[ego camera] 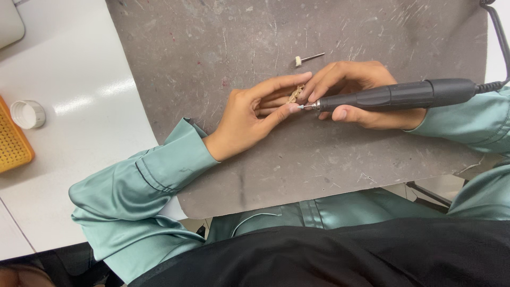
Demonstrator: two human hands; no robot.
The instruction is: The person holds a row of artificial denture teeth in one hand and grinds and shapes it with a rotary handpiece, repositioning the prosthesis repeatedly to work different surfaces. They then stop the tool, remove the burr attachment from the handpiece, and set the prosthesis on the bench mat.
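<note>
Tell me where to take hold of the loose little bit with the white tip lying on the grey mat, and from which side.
Probably by its thin metal shank, pinched from above. The loose bit lies flat on the grey mat, white head at the left, bare shank pointing right. It lies apart from the right hand and the rotary handpiece, so nothing blocks it.

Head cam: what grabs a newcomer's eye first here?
Mid-frame, the right hand grips a dark rotary handpiece like a pen, its tip against a small tan piece pinched in the left hand. Both work over a scuffed grey mat. A spare felt-tipped bit lies just above the fingers; a white cap and a yellow perforated tray sit far left.
</note>
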